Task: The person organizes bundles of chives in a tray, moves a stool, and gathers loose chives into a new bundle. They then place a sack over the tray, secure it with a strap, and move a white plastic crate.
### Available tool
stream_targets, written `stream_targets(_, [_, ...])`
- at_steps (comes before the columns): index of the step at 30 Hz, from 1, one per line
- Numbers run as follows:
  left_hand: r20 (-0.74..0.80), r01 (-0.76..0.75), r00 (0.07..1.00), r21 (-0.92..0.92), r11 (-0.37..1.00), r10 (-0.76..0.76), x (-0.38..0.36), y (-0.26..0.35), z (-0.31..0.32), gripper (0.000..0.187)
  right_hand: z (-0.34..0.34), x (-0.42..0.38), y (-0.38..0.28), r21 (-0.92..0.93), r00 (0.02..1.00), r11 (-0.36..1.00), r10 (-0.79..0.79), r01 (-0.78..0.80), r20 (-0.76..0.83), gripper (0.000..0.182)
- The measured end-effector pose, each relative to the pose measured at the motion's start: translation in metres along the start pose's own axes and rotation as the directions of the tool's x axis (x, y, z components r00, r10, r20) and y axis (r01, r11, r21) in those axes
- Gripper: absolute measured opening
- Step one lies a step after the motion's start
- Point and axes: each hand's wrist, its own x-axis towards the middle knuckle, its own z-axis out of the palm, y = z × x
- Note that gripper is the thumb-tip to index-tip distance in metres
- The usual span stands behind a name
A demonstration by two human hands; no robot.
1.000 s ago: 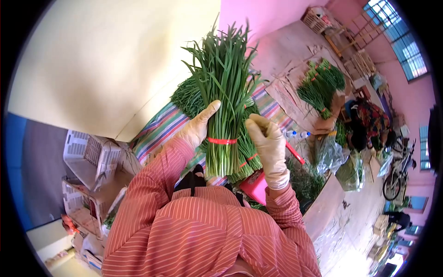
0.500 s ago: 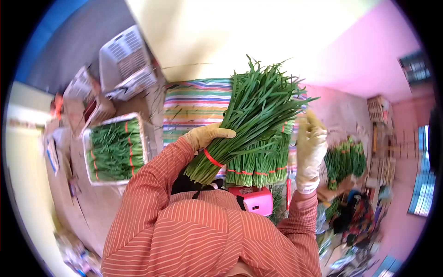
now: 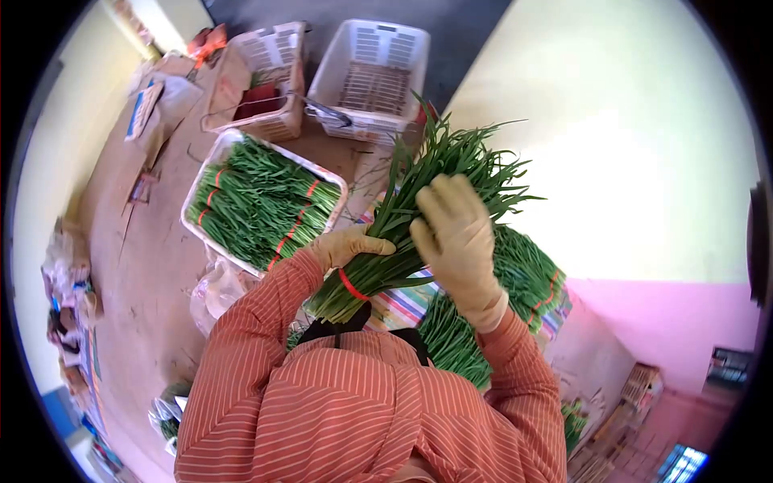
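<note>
My left hand point(image 3: 353, 246), in a pale glove, grips a thick bundle of garlic chives point(image 3: 409, 211). A red band point(image 3: 352, 286) circles its stems just below my fingers. The cut ends point down toward my chest, and the long leaves fan up and to the right. My right hand point(image 3: 459, 237), gloved too and slightly blurred, lies over the leaves with its fingers stretched and thumb apart. Beneath my right forearm are more chives point(image 3: 451, 334) on a striped sheet point(image 3: 403, 302). Further right, banded bunches point(image 3: 535, 270) lie on the same sheet.
Left of the bundle stands a white basket point(image 3: 221, 251) filled with banded chives. Behind it are a dirty crate point(image 3: 270, 125) and a white slatted crate point(image 3: 378, 44). A clear plastic bag point(image 3: 216, 294) sits near my left elbow. A pale wall point(image 3: 636, 161) rises at the right.
My view has turned left, toward the basket and crates. My right hand has come from the far right, away from the bundle, onto its leaves. My left hand keeps its grip.
</note>
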Motion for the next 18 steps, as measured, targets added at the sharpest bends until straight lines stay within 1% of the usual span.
stream_targets(1, [-0.02,-0.001,1.0,-0.033,0.999,0.0,-0.009,0.009,-0.006,0.059,0.014,0.017,0.009,-0.047,0.996,0.998,0.024,-0.028,-0.083,0.037])
stream_targets(2, [-0.036,-0.016,0.999,-0.049,0.999,0.015,-0.015,0.013,-0.013,0.059,0.031,0.03,0.017,-0.092,0.985,0.994,0.046,-0.062,-0.166,0.037])
stream_targets(3, [-0.06,-0.089,0.994,0.013,0.996,0.09,-0.02,0.019,-0.02,0.06,0.044,0.044,0.018,-0.083,0.988,0.996,0.023,-0.036,-0.154,0.037])
stream_targets(4, [-0.082,-0.161,0.983,0.078,0.984,0.167,-0.024,0.026,-0.025,0.061,0.056,0.059,0.017,-0.148,0.99,0.987,0.044,-0.064,-0.132,0.031])
stream_targets(5, [-0.126,-0.185,0.973,0.079,0.98,0.194,-0.03,0.031,-0.029,0.064,0.068,0.073,0.016,-0.213,0.991,0.973,0.065,-0.088,-0.113,0.025])
stream_targets(6, [-0.148,-0.205,0.966,0.067,0.976,0.213,-0.034,0.034,-0.035,0.064,0.081,0.083,0.019,-0.202,0.994,0.978,0.038,-0.057,-0.1,0.025])
stream_targets(8, [-0.204,-0.226,0.951,0.058,0.972,0.233,-0.041,0.031,-0.041,0.066,0.099,0.094,0.028,-0.015,1.0,1.0,-0.009,0.009,0.008,0.014])
stream_targets(9, [-0.231,-0.244,0.941,0.041,0.969,0.247,-0.046,0.034,-0.045,0.066,0.099,0.11,0.037,-0.035,1.0,0.999,-0.007,0.006,-0.018,0.008])
stream_targets(10, [-0.253,-0.234,0.942,-0.019,0.972,0.222,-0.053,0.038,-0.048,0.067,0.097,0.128,0.048,0.024,0.996,0.998,0.061,-0.06,-0.07,0.011])
stream_targets(11, [-0.273,-0.225,0.942,-0.081,0.971,0.196,-0.059,0.042,-0.052,0.067,0.1,0.14,0.071,-0.025,0.991,0.997,0.069,-0.072,-0.114,0.013])
stream_targets(12, [-0.299,-0.247,0.931,-0.094,0.964,0.209,-0.064,0.042,-0.059,0.067,0.095,0.152,0.078,-0.025,0.984,0.993,0.115,-0.119,-0.134,0.016])
stream_targets(13, [-0.29,-0.286,0.928,-0.153,0.946,0.233,-0.07,0.042,-0.065,0.067,0.092,0.164,0.105,0.046,0.981,0.983,0.178,-0.175,-0.077,0.016])
stream_targets(14, [-0.282,-0.328,0.922,-0.205,0.922,0.265,-0.074,0.044,-0.072,0.067,0.088,0.173,0.118,0.181,0.944,0.937,0.317,-0.298,-0.089,0.017])
stream_targets(15, [-0.324,-0.398,0.888,-0.187,0.898,0.326,-0.081,0.048,-0.073,0.067,0.093,0.177,0.148,0.076,0.945,0.96,0.279,-0.27,-0.172,0.02])
stream_targets(16, [-0.349,-0.423,0.873,-0.193,0.886,0.341,-0.083,0.042,-0.082,0.067,0.084,0.189,0.148,-0.01,0.955,0.964,0.261,-0.265,-0.139,0.028])
stream_targets(18, [-0.495,-0.439,0.812,-0.168,0.883,0.31,-0.088,0.025,-0.105,0.071,0.099,0.209,0.121,0.256,0.906,0.879,0.422,-0.402,-0.023,0.033])
